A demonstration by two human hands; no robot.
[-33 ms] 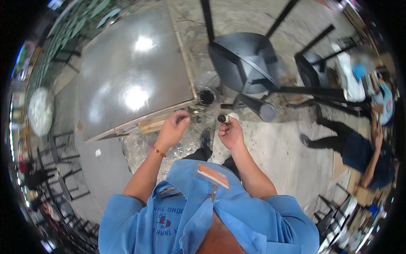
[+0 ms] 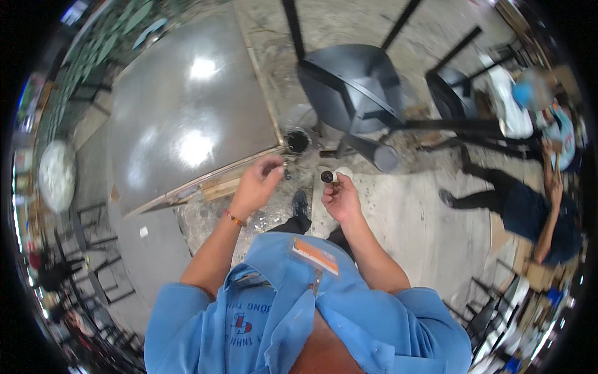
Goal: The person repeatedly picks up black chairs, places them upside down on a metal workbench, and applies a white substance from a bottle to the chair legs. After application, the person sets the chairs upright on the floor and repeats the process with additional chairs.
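Observation:
My right hand (image 2: 340,198) pinches a small pale cylinder with a dark round end (image 2: 327,177); its exact kind is not clear. My left hand (image 2: 259,182) is raised by the near corner of a large grey, glossy tabletop (image 2: 180,112). Its fingers curl toward the thumb, somewhat blurred, and what they hold, if anything, I cannot make out. Just beyond both hands, at the tabletop's corner, stands an open container with dark contents (image 2: 297,141). An upturned dark chair (image 2: 355,87) lies beyond my right hand, with its legs sticking out.
Another dark chair (image 2: 451,93) is tipped over farther right. Two people are at the right, one in dark clothes (image 2: 526,212). A pale board (image 2: 398,230) lies on the floor right of my feet. Several dark chair frames (image 2: 93,243) crowd the left, near a round white bundle (image 2: 57,169).
The whole scene has shifted slightly left in the view. My hands keep nearly the same pose, and the small cylinder stays in my right hand.

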